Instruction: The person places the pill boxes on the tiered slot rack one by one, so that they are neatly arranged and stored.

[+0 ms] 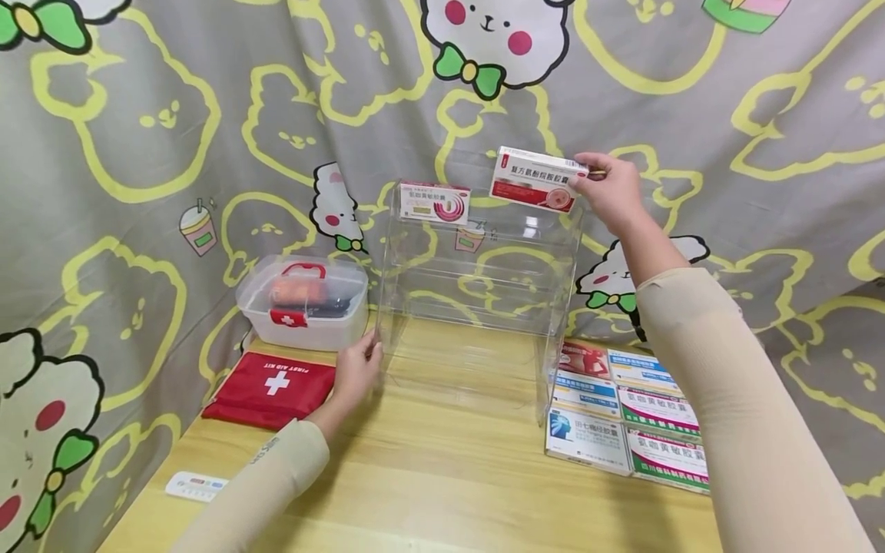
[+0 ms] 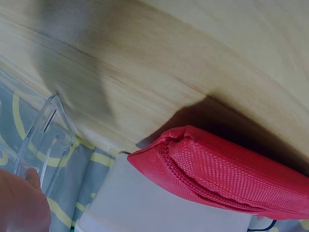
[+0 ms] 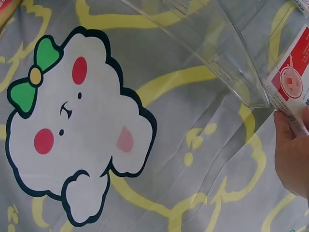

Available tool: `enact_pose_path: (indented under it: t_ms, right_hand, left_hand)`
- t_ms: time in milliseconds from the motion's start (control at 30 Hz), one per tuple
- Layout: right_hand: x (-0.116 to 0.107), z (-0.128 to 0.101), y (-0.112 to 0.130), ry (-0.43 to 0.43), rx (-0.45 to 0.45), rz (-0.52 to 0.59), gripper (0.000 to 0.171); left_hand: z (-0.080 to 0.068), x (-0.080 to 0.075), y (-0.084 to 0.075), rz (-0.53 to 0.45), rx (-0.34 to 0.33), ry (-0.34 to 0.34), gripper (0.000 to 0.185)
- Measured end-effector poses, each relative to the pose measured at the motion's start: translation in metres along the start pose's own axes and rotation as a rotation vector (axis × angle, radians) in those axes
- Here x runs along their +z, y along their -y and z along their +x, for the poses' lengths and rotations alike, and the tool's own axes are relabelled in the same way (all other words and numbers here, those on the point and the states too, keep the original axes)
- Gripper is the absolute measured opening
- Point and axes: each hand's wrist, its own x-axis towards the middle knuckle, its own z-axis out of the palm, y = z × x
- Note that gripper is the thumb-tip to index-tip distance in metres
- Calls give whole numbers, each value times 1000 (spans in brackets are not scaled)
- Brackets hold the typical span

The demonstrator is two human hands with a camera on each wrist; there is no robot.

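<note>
A clear tiered display rack (image 1: 477, 307) stands on the table against the curtain. At its top right, my right hand (image 1: 611, 190) pinches the end of a red-and-white medicine box (image 1: 532, 180), tilted over the top tier. In the right wrist view the thumb lies on that box (image 3: 292, 77), beside the rack's corner (image 3: 251, 99). Another medicine box (image 1: 434, 203) rests on the top tier at the left. Low on the rack's left side, my left hand (image 1: 361, 365) holds the side panel's edge; the left wrist view shows a fingertip against the clear plastic (image 2: 50, 130).
Several medicine boxes (image 1: 588, 438) lie in rows right of the rack. To the left are a lidded clear first-aid box (image 1: 304, 330), a red first aid pouch (image 1: 270, 392) and a white thermometer-like item (image 1: 196, 486). A patterned curtain (image 1: 173, 153) hangs behind the wooden table (image 1: 415, 476).
</note>
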Motion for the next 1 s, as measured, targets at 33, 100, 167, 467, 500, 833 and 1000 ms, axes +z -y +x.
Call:
enact_pose_path:
  t_ms: [33,100,167,467,500,833,1000]
  right_hand:
    - [-1,0,0,3,-3,-14,44]
    - [-4,0,1,13,-3,-38,44]
    - [-6,-1,0,29,0,-73,44]
    - [-1,-3,-8,57,-37,-254,42]
    - [0,-3,-10,56,-49,-284,42]
    - [5,-6,-12,74,-162,-591,46]
    - [6,-5,-10,101,-156,-619,45]
  left_hand:
    - [1,0,0,-1,4,1,29]
    - [1,0,-1,-6,4,5,29]
    - [2,0,0,-7,4,3,30]
    - [3,1,1,22,23,-9,30]
    - [2,1,1,23,18,-5,30]
    - [0,2,0,-3,-32,3,30]
    - [-1,1,-2,-2,-24,4,32]
